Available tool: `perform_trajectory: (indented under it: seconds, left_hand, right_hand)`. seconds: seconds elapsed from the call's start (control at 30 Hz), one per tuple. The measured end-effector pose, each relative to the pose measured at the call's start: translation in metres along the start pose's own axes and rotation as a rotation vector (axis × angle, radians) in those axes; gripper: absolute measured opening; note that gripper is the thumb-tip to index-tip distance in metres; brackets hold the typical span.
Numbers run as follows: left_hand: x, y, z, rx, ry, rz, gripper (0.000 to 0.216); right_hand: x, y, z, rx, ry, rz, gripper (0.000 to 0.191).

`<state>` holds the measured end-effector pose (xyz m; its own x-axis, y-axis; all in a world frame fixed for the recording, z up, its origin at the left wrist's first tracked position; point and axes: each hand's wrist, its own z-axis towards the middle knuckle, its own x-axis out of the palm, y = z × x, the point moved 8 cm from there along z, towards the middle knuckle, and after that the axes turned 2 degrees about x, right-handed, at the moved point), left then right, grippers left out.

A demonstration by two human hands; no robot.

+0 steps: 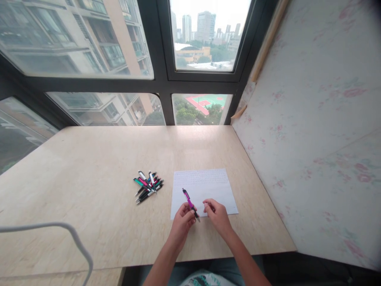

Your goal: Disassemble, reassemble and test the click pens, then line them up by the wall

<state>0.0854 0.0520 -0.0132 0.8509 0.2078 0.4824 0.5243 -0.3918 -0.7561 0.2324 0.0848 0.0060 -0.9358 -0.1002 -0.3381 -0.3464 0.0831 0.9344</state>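
Note:
A purple and black click pen (190,203) is held by my left hand (183,218), with the thumb and fingers closed around its lower part. The pen tilts, its clip end up to the left and its metal tip down to the right. My right hand (216,213) is just to the right of the pen, apart from it. Its fingers are loosely bent and slightly apart, with nothing visible in them. Under both hands lies a white sheet of paper (202,190) with lines of handwriting across its upper part.
A loose pile of several pens (149,187), in black, white, green and pink, lies left of the paper on the beige tabletop (104,167). A grey cable (68,227) curves at the lower left. Windows stand behind, and a floral wall (312,139) borders the right side.

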Motion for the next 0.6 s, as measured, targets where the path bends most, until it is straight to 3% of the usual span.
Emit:
perform_trajectory:
  seconds: [0.17, 0.3, 0.6]
  left_hand:
    - [-0.003, 0.006, -0.001, -0.07, -0.009, -0.084, 0.03]
    - [-0.005, 0.008, 0.001, -0.059, -0.017, 0.02, 0.036]
    - [0.008, -0.012, 0.002, 0.264, -0.003, 0.589, 0.036]
  right_hand:
    - [0.0, -0.004, -0.004, 0.016, 0.003, 0.008, 0.03]
    - [0.007, 0.001, -0.009, 0.006, 0.031, 0.036, 0.029]
    - [0.007, 0.024, -0.009, -0.076, -0.019, 0.055, 0.023]
